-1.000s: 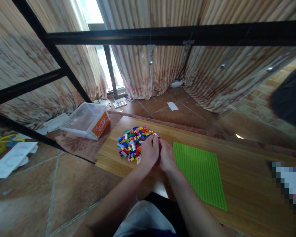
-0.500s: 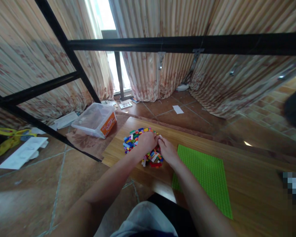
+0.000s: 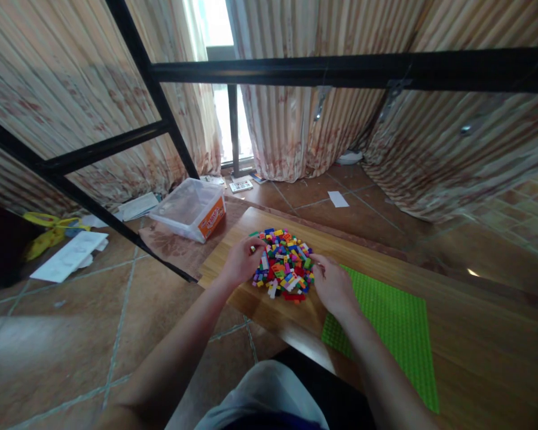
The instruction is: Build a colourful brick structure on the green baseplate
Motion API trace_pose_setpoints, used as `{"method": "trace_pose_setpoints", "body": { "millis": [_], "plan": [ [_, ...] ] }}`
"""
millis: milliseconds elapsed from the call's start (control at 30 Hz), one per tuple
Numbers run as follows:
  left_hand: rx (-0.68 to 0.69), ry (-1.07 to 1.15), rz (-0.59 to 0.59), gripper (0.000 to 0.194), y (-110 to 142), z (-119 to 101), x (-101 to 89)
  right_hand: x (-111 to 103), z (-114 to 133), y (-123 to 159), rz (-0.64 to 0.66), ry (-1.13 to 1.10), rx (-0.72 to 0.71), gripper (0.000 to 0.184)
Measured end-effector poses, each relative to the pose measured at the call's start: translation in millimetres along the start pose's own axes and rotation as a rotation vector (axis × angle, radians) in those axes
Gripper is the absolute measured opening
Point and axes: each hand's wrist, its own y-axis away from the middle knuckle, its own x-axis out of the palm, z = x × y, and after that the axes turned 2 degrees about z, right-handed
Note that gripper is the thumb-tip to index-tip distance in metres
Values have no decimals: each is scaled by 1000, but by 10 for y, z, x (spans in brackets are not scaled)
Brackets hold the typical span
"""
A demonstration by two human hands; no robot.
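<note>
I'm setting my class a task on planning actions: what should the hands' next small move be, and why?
Probably, the right hand should pinch the light green brick: that brick sits near the pile's right edge, close to this hand, while the left hand is at the opposite edge. Whether either holds a brick is too small to tell.

a heap of bricks [image 3: 284, 263] fills the gap between left hand [image 3: 242, 261] and right hand [image 3: 332, 283], barring a low crossing; the air above it is open. right of the right hand, the flat mat [image 3: 397, 319] and bare table [image 3: 475, 346] leave passage. ahead of both hands, higher up, the black frame [image 3: 349, 70] stands across.
</note>
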Motion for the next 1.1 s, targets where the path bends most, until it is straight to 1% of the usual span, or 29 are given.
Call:
{"method": "trace_pose_setpoints", "body": {
  "millis": [100,200,267,367,400,467,533,600,700,833,933,1033,1100],
  "plan": [
    [-77,83,-36,19,215,136,-34,121,118,71,-66,95,-151,33],
    [-126,133,-51,19,353,212,-12,326,238,97,-64,172,-279,33],
    [-139,195,-40,19,404,235,29,456,274,94,-66,201,-313,31],
    [-175,350,-15,21,457,228,118,571,250,97,-98,157,-333,18],
    [-185,404,-8,22,474,217,153,584,230,105,-120,123,-337,16],
    [-190,482,7,23,505,187,229,582,184,135,-159,54,-344,18],
    [-192,512,14,24,533,162,302,560,144,172,-189,15,-331,19],
    [-197,515,16,24,556,150,361,536,117,202,-194,17,-304,19],
    [-188,494,4,24,583,162,412,524,108,217,-174,65,-270,23],
    [-172,463,-4,22,610,204,424,578,137,187,-120,131,-283,23],
    [-184,469,-15,23,621,216,414,618,164,173,-100,146,-304,22],
    [-253,532,-27,25,630,159,387,596,197,205,-139,97,-301,20],
    [-321,658,-11,30,645,69,360,549,227,258,-204,15,-299,19]
  ]
}}
